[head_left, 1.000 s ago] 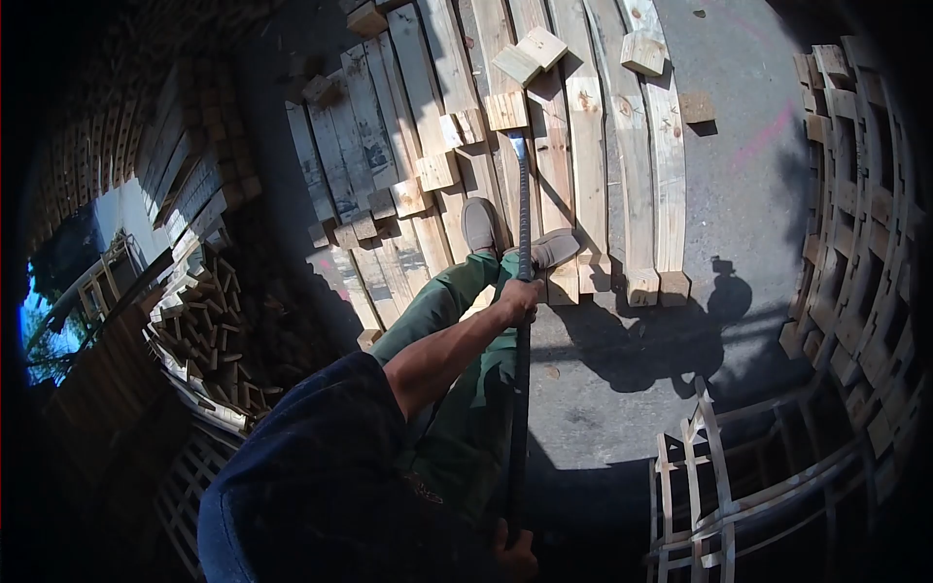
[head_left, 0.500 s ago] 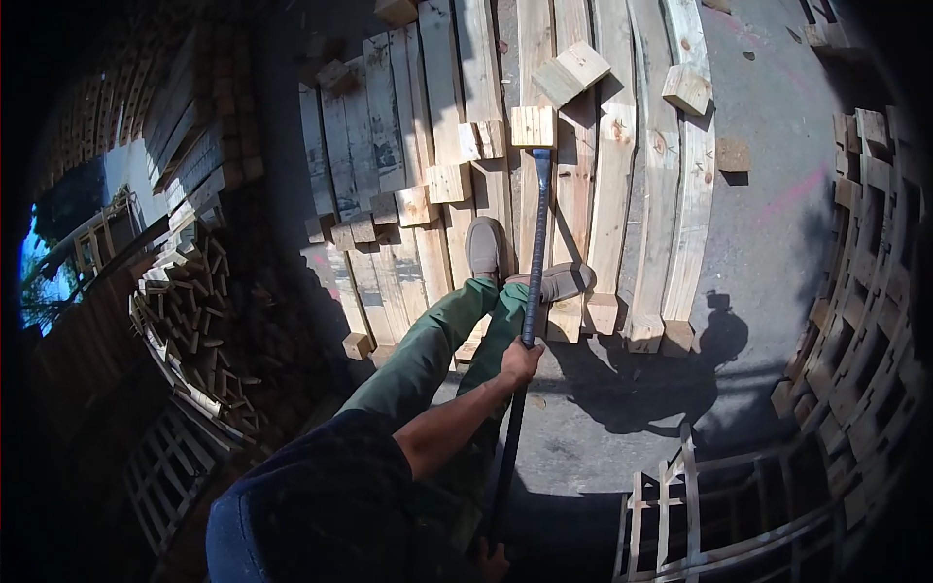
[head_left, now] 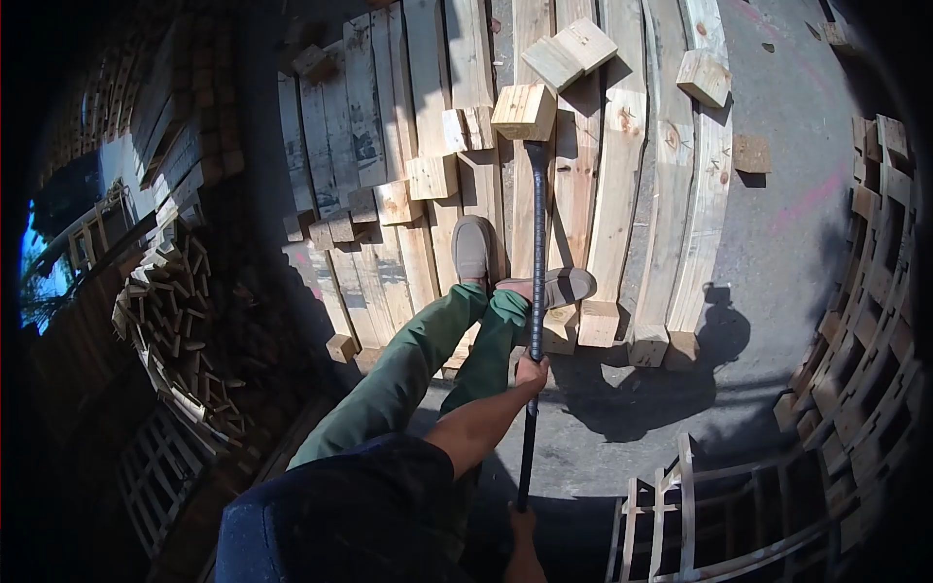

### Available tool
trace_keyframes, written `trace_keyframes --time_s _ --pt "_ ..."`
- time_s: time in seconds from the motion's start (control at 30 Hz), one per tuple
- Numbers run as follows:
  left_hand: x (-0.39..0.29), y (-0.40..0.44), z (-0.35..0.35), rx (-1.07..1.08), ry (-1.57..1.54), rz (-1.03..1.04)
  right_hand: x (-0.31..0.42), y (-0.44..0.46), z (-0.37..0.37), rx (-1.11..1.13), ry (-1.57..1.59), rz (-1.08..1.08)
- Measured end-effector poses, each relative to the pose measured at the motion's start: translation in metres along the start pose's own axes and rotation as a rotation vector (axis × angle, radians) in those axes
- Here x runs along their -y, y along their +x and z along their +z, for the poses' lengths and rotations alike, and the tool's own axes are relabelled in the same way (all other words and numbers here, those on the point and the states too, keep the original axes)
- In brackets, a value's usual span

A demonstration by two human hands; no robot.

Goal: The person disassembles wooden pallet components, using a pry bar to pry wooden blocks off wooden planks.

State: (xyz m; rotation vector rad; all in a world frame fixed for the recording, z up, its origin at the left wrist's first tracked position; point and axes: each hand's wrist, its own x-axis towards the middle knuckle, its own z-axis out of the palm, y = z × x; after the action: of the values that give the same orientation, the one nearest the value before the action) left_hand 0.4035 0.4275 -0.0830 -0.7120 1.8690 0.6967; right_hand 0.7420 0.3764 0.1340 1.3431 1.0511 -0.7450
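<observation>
Left hand (head_left: 531, 373): curls tightly around the dark bar (head_left: 538, 253), partway along its length.
Right hand (head_left: 523, 519): grasps the near end of the same bar, behind the left hand; exact finger placement too shaded to tell.
Bar: runs forward from the right hand, through the left, to the tilted block.
Tilted block (head_left: 525, 110): sits straight ahead of the left hand, met at its near edge by the bar's far tip; cannot tell if lifted from beneath.
Shoes (head_left: 470, 248): rest on the planks (head_left: 622, 194) just ahead of the left hand, one left of the bar, the other crossed by it.
Paired blocks (head_left: 586, 44): lie askew beyond the tilted block, farther from both hands.
Slatted frame (head_left: 687, 496): stands right of the right hand.
Scrap pile (head_left: 175, 311): heaps well left of both hands.
</observation>
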Motion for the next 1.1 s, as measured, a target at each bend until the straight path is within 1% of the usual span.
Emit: trace_keyframes --time_s 0.03,0.07,0.1,0.17,0.2,0.23,0.27,0.3,0.33,0.37,0.4,0.43,0.47,0.5,0.53,0.57,0.6,0.67,0.7,0.77,0.8,0.83,0.87,0.93,0.97,1.0,1.03,1.1 --pt "0.001 0.006 0.005 -0.020 -0.027 0.036 0.011 0.014 -0.008 0.001 0.061 -0.001" --pt "0.000 0.011 0.007 -0.047 0.014 0.061 0.018 0.007 -0.015 0.023 0.113 0.011" --pt "-0.003 0.010 0.004 -0.084 0.038 0.068 0.022 0.003 -0.021 0.026 0.157 -0.032" --pt "-0.025 -0.001 -0.011 -0.023 -0.066 -0.007 0.039 -0.035 -0.036 -0.112 0.077 -0.084" --pt "-0.014 0.004 -0.009 -0.091 -0.048 0.019 0.036 -0.057 -0.039 -0.134 0.090 -0.084" --pt "-0.025 -0.002 -0.021 -0.094 -0.059 -0.017 0.040 -0.076 -0.039 -0.176 0.082 -0.146" --pt "-0.055 -0.025 -0.043 -0.059 -0.073 0.001 0.041 -0.090 -0.041 -0.214 0.071 -0.212" --pt "-0.050 -0.023 -0.053 -0.127 -0.091 0.062 0.045 -0.105 -0.047 -0.229 0.089 -0.221" --pt "-0.069 -0.037 -0.070 -0.128 -0.229 0.078 0.051 -0.122 -0.052 -0.214 0.113 -0.233" --pt "-0.100 -0.061 -0.093 -0.102 -0.257 0.064 0.052 -0.140 -0.058 -0.192 0.127 -0.238" --pt "-0.104 -0.059 -0.105 -0.145 -0.271 0.207 0.057 -0.152 -0.065 -0.194 0.130 -0.239" --pt "-0.136 -0.077 -0.124 -0.115 -0.370 0.200 0.070 -0.159 -0.073 -0.194 0.124 -0.272" --pt "-0.158 -0.081 -0.138 -0.126 -0.360 0.229 0.081 -0.167 -0.081 -0.190 0.112 -0.306" --pt "-0.178 -0.082 -0.151 -0.121 -0.372 0.228 0.093 -0.176 -0.090 -0.188 0.111 -0.320" --pt "-0.194 -0.077 -0.161 -0.149 -0.349 0.228 0.103 -0.185 -0.099 -0.202 0.173 -0.414" --pt "-0.199 -0.062 -0.171 -0.083 -0.396 0.229 0.111 -0.192 -0.105 -0.222 0.244 -0.509" --pt "-0.208 -0.051 -0.177 -0.095 -0.356 0.218 0.115 -0.200 -0.107 -0.229 0.252 -0.515" --pt "-0.214 -0.039 -0.183 -0.098 -0.328 0.189 0.123 -0.214 -0.110 -0.273 0.305 -0.601" --pt "-0.212 -0.035 -0.185 -0.092 -0.323 0.200 0.124 -0.224 -0.110 -0.280 0.316 -0.602" --pt "-0.192 -0.033 -0.186 -0.060 -0.309 0.112 0.120 -0.257 -0.102 -0.369 0.241 -0.512" --pt "-0.182 -0.040 -0.185 -0.028 -0.318 0.090 0.124 -0.276 -0.099 -0.370 0.249 -0.495" --pt "-0.172 -0.054 -0.184 -0.040 -0.301 0.076 0.124 -0.300 -0.097 -0.403 0.301 -0.441" --pt "-0.150 -0.063 -0.183 -0.009 -0.284 0.067 0.120 -0.326 -0.096 -0.431 0.336 -0.388" --pt "-0.104 -0.076 -0.178 0.029 -0.252 0.037 0.103 -0.368 -0.086 -0.559 0.218 -0.579" --pt "-0.081 -0.085 -0.175 0.039 -0.229 0.010 0.092 -0.384 -0.073 -0.475 0.271 -0.385" --pt "-0.083 -0.110 -0.178 0.019 -0.123 -0.075 0.077 -0.398 -0.059 -0.394 0.326 -0.192" --pt "-0.089 -0.136 -0.183 0.000 -0.018 -0.154 0.057 -0.410 -0.045 -0.408 0.318 -0.194" --pt "-0.062 -0.145 -0.181 0.107 -0.175 -0.319 0.015 -0.431 -0.019 -0.436 0.003 -0.240"
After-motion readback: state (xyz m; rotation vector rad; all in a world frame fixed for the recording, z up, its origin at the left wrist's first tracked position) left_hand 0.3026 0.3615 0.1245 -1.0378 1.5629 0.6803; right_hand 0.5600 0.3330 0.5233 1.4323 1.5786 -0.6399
